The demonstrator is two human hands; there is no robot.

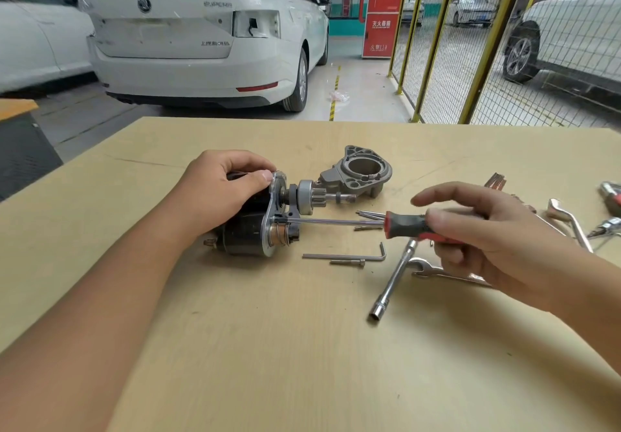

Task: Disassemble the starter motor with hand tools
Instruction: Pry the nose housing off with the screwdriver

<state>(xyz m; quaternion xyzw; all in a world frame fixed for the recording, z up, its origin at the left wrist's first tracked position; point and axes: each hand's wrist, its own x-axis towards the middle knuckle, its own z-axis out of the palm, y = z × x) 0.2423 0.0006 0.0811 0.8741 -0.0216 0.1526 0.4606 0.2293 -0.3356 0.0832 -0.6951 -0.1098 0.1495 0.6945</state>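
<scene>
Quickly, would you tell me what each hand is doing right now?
Left hand: grips the starter motor.
Right hand: holds the screwdriver, index finger extended.

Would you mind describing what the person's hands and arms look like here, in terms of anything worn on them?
Both forearms are bare right up to the frame edge, with no sleeves in view. The left hand and right hand wear no gloves, and no rings, watch or wristband show. The fingernails are short and unpainted.

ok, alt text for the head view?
Left hand grips a starter motor on a wooden table while the right hand holds a screwdriver, tip at its end plate. Detached housing, hex key and socket wrench lie nearby.
</scene>
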